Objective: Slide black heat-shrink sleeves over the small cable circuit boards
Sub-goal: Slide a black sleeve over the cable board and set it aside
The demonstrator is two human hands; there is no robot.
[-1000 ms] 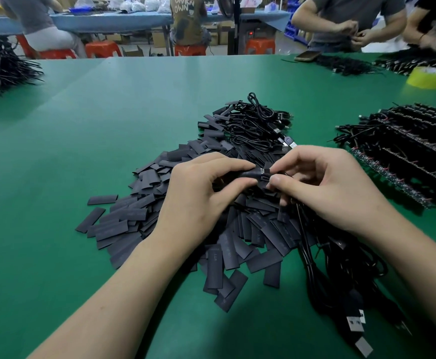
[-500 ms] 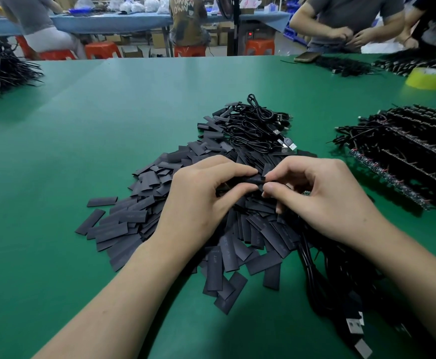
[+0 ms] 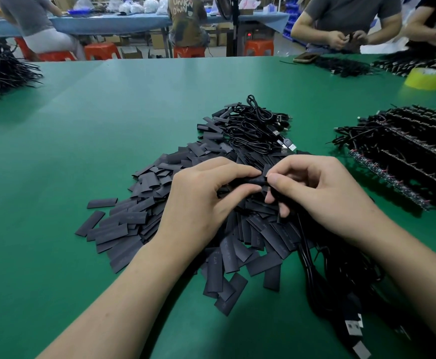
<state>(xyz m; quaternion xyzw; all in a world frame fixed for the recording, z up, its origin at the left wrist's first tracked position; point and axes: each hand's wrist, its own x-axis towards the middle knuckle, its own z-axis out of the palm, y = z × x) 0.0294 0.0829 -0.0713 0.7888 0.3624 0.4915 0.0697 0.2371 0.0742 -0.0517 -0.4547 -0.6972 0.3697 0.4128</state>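
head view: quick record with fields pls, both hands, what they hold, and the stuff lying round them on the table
left hand: thumb and forefinger pinch one end of a black sleeve
right hand: thumb and forefinger pinch the other end of the same sleeve
loose sleeves: flat pieces in a spread pile under and left of the hands
coiled cables: heap behind the pile, USB plugs showing
table: green surface
yellow tape roll: far right corner
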